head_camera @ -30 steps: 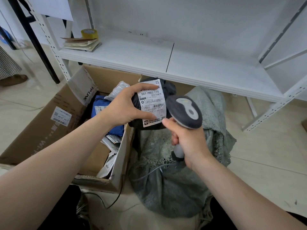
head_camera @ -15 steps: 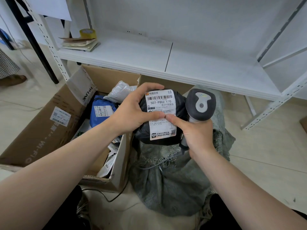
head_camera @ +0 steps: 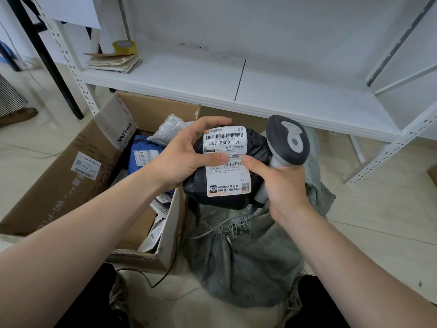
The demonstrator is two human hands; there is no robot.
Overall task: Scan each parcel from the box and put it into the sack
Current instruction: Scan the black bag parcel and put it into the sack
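A black plastic parcel [head_camera: 259, 147] with a white shipping label [head_camera: 225, 178] hangs above the mouth of the grey-green sack [head_camera: 248, 261]. My left hand [head_camera: 182, 159] grips its left side, thumb lying across the label. My right hand [head_camera: 281, 185] holds the grey handheld scanner [head_camera: 287, 140] by its handle, head pointing up and away, while its thumb presses the label's right part. The open cardboard box [head_camera: 71, 176] stands to the left with a blue parcel [head_camera: 142, 150], a clear-wrapped one [head_camera: 169, 129] and several white ones inside.
A white metal shelf [head_camera: 236, 84] runs across behind the box and sack, holding a stack of papers [head_camera: 113, 62] and a roll of yellow tape [head_camera: 124, 46]. A black cable [head_camera: 165, 275] trails on the tiled floor by the box corner.
The parcel has turned so its label faces me. The scanner has swung from pointing at the label to upright on the parcel's right, and my right thumb now rests on the label.
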